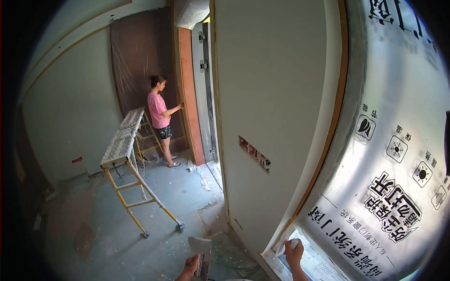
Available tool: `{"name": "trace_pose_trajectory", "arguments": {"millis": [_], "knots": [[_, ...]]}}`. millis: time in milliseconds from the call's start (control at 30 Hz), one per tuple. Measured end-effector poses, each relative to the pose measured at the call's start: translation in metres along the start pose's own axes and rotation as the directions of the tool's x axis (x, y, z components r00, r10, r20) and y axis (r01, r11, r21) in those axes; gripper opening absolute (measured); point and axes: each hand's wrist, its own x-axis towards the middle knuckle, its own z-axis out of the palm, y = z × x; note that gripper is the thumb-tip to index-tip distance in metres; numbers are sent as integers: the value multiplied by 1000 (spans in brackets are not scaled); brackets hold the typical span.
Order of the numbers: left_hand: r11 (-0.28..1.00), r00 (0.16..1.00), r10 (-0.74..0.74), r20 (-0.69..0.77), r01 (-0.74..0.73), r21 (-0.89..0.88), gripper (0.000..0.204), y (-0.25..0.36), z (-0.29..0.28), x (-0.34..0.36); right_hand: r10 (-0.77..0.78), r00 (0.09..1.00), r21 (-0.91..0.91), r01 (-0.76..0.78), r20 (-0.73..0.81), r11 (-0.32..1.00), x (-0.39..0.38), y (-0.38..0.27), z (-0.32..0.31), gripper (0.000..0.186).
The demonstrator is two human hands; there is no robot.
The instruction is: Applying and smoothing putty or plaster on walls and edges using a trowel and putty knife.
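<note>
At the lower middle, my left hand (191, 266) is closed on a putty knife (200, 245). Its broad grey blade points up, and a dark, stained flat part shows beside my fingers. To the right, my right hand (294, 254) curls around a small white rounded thing (294, 243) whose kind I cannot make out. That hand is over the window sill (307, 248), close to the lower end of the brown edge strip (300, 206) along the wall corner. Printed protective film (347, 206) covers the window beside it.
A person in a pink top (160, 110) stands at an orange door-frame panel (190, 93). A yellow-legged work platform (124, 140) stands on the dusty floor (173, 206), with scraps near the doorway. The grey wall (276, 93) has a ragged slot (254, 154) exposing pipes or wires.
</note>
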Motion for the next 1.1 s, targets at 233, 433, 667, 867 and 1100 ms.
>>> {"name": "trace_pose_trajectory", "arguments": {"millis": [233,433,667,867,1100], "knots": [[959,927,281,249,-283,-27,51,73,-45,47,169,960,-23,-168,222,986,-26,-9,60,19],[846,795,520,312,-529,-63,26,134,-132,119,113,955,47,-130,274,990,-36,-84,206,27],[912,855,411,316,-388,-136,43,95,-160,265,120,931,106,-165,345,981,-42,-132,298,14],[951,849,248,466,-122,-285,41,134,-159,289,211,917,227,-298,339,927,-21,-148,327,12],[951,767,264,585,-106,-290,28,217,-163,284,269,942,537,-334,198,774,27,-114,360,11]]}}
